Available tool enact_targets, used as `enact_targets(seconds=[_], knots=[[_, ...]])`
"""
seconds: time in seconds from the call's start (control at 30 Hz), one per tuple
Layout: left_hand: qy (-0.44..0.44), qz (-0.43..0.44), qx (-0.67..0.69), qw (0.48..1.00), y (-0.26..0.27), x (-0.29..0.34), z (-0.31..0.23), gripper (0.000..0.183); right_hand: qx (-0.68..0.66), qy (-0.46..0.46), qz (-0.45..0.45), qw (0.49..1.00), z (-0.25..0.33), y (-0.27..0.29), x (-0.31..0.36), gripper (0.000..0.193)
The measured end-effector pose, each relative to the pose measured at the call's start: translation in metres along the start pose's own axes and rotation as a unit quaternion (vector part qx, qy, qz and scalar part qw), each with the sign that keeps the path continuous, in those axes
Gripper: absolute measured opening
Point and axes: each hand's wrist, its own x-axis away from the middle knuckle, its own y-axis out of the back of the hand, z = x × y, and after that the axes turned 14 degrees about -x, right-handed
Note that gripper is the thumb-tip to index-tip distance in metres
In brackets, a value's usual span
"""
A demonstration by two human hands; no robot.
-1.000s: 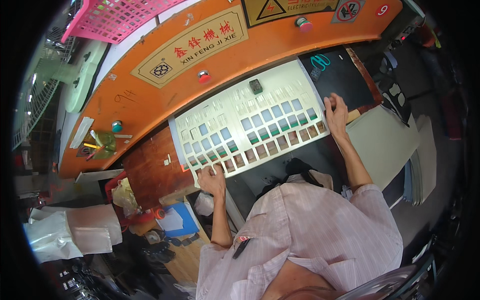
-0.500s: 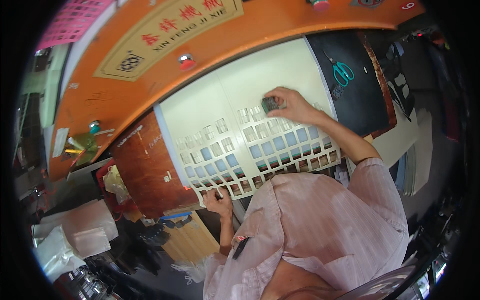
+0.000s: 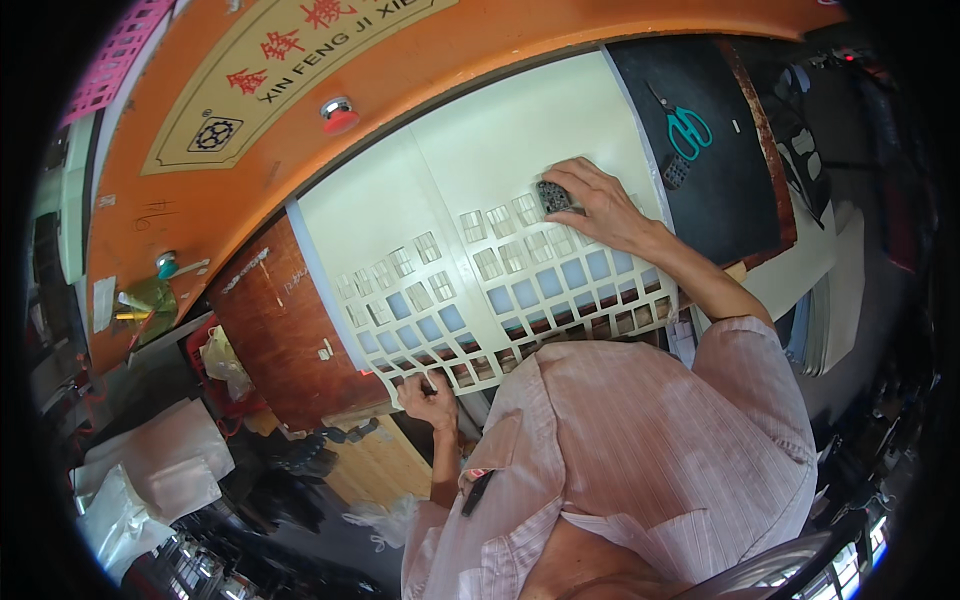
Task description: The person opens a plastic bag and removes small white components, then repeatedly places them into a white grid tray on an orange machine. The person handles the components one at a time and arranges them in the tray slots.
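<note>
My right hand [image 3: 600, 205] has thumb and fingers closed round a small dark cutting die [image 3: 554, 197] with a dotted face. The die is on or just over a pale sheet [image 3: 540, 120], right of a row of rectangular cut outlines. Toward me, more rows of the sheet are cut; some rectangles still hold pale pieces, and others are openings showing blue or dark beneath. At the sheet's near left corner, my left hand [image 3: 428, 402] has its fingers curled on the edge of the perforated strip. Its fingertips are partly hidden.
An orange machine beam [image 3: 400, 75] with a red button [image 3: 340, 116] spans the far side. Teal-handled scissors [image 3: 688, 132] and a dark dotted block [image 3: 677, 172] lie on a black board [image 3: 730, 210] at right. A brown board [image 3: 300, 350] is at left, above plastic bags [image 3: 165, 465].
My right hand has shifted the die slightly rightward along the row. A rectangular outline now shows where it was. My left hand stays at the sheet's edge. The whole view has shifted a little.
</note>
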Motion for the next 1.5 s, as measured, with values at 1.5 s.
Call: enact_targets(seconds=[1.5], knots=[[-0.025, -0.14, 0.068, 0.988, -0.034, -0.033, 0.006, 0.035, -0.013, -0.086, -0.457, 0.885, -0.006, -0.044, 0.261, 0.032]])
